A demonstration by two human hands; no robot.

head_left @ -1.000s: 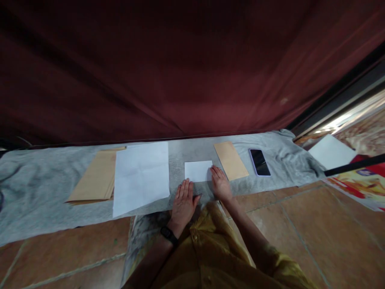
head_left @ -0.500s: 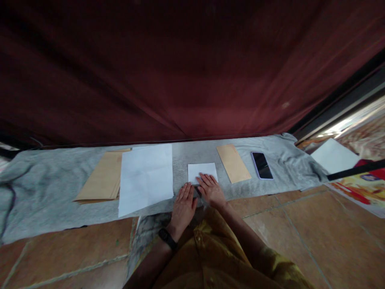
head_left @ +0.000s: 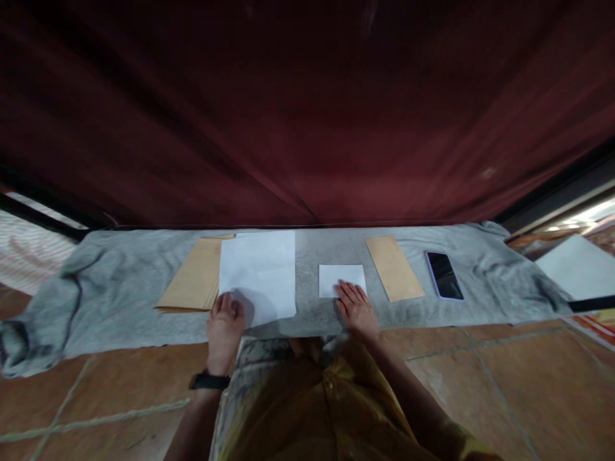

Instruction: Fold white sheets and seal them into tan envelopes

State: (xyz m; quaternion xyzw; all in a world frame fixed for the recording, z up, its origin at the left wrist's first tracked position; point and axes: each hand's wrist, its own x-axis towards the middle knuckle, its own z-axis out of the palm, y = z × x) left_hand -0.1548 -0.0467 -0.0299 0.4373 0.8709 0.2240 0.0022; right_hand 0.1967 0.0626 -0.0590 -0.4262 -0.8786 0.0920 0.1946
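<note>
My left hand (head_left: pixel 225 333), with a dark band on its wrist, is at the near left corner of the large white paper sheet (head_left: pixel 262 272). Its fingers are bent and closed on that corner, and a shadow falls on the sheet beside them. A stack of brown envelopes (head_left: pixel 189 278) lies just left of the sheet, partly under it. My right hand (head_left: pixel 359 314) rests with fingers stretched out on the lower right part of a small folded white paper (head_left: pixel 336 276). To the right of that hand lies a single brown envelope (head_left: pixel 394 269).
A phone (head_left: pixel 444 275) in a light purple case lies at the right on the grey cloth (head_left: pixel 312 325). Behind the cloth hangs a dark red curtain (head_left: pixel 307 160). Tiled floor (head_left: pixel 446 371) runs along the near side. A white sheet (head_left: pixel 579 266) shows at the far right.
My left hand has left the small folded paper and moved left to the corner of the large white sheet. My right hand stays on the folded paper. The view has shifted leftward.
</note>
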